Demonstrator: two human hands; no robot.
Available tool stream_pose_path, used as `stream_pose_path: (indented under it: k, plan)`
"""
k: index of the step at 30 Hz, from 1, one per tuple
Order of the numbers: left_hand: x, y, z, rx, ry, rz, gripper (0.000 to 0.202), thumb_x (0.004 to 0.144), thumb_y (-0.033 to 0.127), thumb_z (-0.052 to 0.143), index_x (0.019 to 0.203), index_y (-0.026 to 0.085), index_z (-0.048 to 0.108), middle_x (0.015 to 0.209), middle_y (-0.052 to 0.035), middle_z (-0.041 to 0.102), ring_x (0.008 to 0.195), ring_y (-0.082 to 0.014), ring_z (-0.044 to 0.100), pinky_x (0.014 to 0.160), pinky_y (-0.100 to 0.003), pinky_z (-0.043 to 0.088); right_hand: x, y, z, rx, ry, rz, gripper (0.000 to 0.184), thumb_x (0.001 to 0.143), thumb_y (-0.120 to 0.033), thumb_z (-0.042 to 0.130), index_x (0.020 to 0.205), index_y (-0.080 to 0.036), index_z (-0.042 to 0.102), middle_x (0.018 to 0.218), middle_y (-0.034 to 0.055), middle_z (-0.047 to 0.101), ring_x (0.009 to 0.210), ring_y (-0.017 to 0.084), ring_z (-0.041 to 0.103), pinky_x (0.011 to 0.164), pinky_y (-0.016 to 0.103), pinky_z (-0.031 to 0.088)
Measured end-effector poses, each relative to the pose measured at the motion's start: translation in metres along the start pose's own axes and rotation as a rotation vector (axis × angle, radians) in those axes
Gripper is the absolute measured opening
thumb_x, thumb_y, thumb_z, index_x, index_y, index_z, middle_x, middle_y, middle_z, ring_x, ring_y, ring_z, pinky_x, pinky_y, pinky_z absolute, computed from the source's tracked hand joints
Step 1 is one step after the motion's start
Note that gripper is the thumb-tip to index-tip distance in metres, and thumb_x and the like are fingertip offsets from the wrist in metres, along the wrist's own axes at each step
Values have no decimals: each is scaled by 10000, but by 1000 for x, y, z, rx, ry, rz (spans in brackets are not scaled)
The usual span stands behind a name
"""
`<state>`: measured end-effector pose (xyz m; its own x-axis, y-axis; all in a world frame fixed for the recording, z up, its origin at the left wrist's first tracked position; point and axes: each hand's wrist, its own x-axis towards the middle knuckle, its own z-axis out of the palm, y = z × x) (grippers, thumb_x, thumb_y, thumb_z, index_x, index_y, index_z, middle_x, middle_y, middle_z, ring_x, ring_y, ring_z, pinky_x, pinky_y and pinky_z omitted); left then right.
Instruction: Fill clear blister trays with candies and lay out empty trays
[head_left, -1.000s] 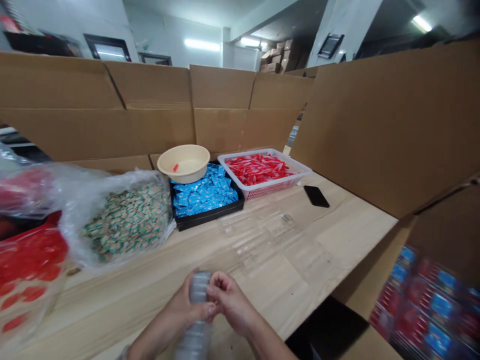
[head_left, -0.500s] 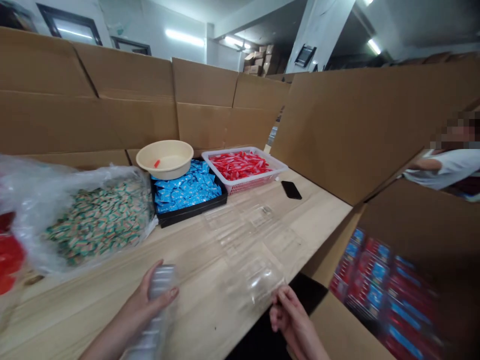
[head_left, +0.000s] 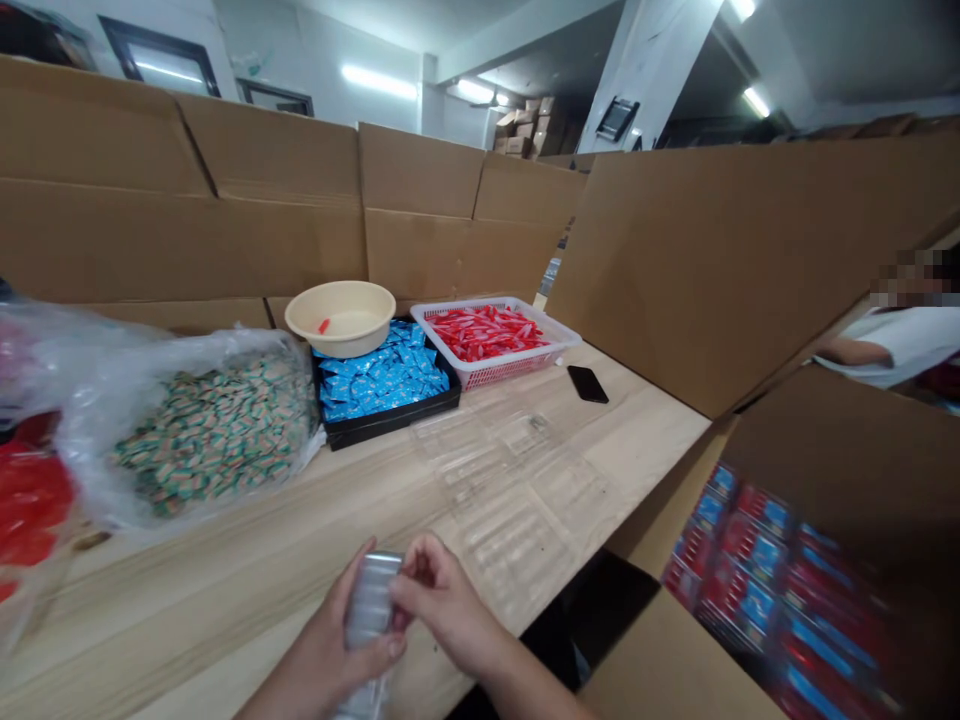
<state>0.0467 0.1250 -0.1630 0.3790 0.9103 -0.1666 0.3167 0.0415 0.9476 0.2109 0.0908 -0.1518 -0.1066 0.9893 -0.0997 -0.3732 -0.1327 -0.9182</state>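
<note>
The left hand (head_left: 319,640) is closed around a clear plastic stack (head_left: 369,610) and holds it from the left side. The right hand (head_left: 442,605) comes from the right, with its fingers curled and pressed against the upper part of the stack, so the stack is gripped between the two hands. The stack stands nearly upright over the near part of the wooden table (head_left: 225,590), and its lower end goes out of the view. I cannot tell if this end touches the table.

Just beyond the hands, clear blister trays (head_left: 517,510) lie flat on the table. To the left is a plastic bag of green and white sachets (head_left: 217,430), and a red bag (head_left: 30,500) is at the edge of the view. Further away, a black tray of blue sachets (head_left: 382,385) stands beside a white basket of red packets (head_left: 487,340). A beige bowl (head_left: 339,318) sits behind the black tray, and a black phone (head_left: 587,384) lies right of the basket. On the right, an open carton (head_left: 780,590) holds red and blue packs. Behind it, a co-worker in a white shirt (head_left: 900,340) is partly visible. Tall cardboard flaps (head_left: 262,230) stand along the far table edge.
</note>
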Motion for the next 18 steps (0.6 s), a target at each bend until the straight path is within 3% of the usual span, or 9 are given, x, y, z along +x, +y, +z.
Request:
stream_pose_path:
  k: [3,6,8,11,13,15,18]
  plan:
    - [-13,-1,-10,-37,52,11,1063,526,612,597,1301,46,139,1135,-159,466,999,-239,481,881,-285,357,33,14,35,193,-159,39,483,571,-389,698,707,-126,317,573,-51,397,425,40,422,429,174,358]
    - [-20,-9,-27,-37,63,0,1083,549,618,577,1307,27,77,1135,-170,452,966,-232,490,865,-288,360,47,25,45,259,-237,84,445,584,-360,690,724,-125,339,587,-44,412,453,52,441,455,194,390]
    - [-20,-12,-33,25,64,13,1074,576,581,577,1311,3,47,1181,-189,397,1010,-240,458,904,-307,327,50,26,50,68,-229,96,400,625,-384,642,727,-125,354,570,-34,428,456,62,444,455,205,401]
    - [-14,-4,-40,155,170,60,1014,593,526,592,1315,1,112,1217,-185,344,1116,-247,360,977,-329,237,50,17,61,-429,-140,7,276,730,-377,486,694,-114,407,551,-9,418,426,56,404,369,164,331]
    - [-12,7,-50,157,206,47,950,613,515,571,1314,30,152,1239,-162,330,1155,-232,318,996,-323,211,52,10,63,-532,-115,-42,297,756,-400,423,670,-115,413,511,-11,399,379,45,351,315,148,250]
    - [-12,17,-67,58,233,-40,889,633,533,533,1311,89,167,1263,-123,324,1161,-211,323,1001,-314,216,59,6,54,-354,-60,-15,369,720,-489,453,691,-129,380,461,-30,392,342,51,334,297,154,236]
    - [-17,26,-95,-153,376,-227,845,613,605,521,1290,217,196,1286,-41,329,1150,-192,352,1005,-312,230,82,9,20,8,165,19,463,622,-522,571,749,-147,330,499,-48,432,380,87,427,336,192,343]
